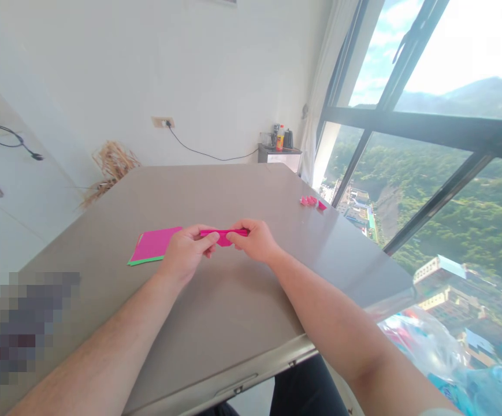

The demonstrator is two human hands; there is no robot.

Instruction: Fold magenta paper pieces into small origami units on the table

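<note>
A folded piece of bright pink paper (225,238) is held between my two hands above the table. My left hand (192,245) pinches its left end with the thumb on the near face. At the other end, my right hand (253,238) grips it in the same way, the two thumbs close together. A pointed part of the paper hangs below the thumbs; its far side is hidden by my fingers. Just left of my left hand lies a stack of coloured paper sheets (153,245), pink on top with a green edge showing beneath.
Several small folded pink paper pieces (312,201) lie near the right edge of the grey table (216,196). A low cabinet (280,156) with a bottle (280,138) stands behind. Dried stalks (112,167) are at the back left, and plastic bags (428,341) at the lower right.
</note>
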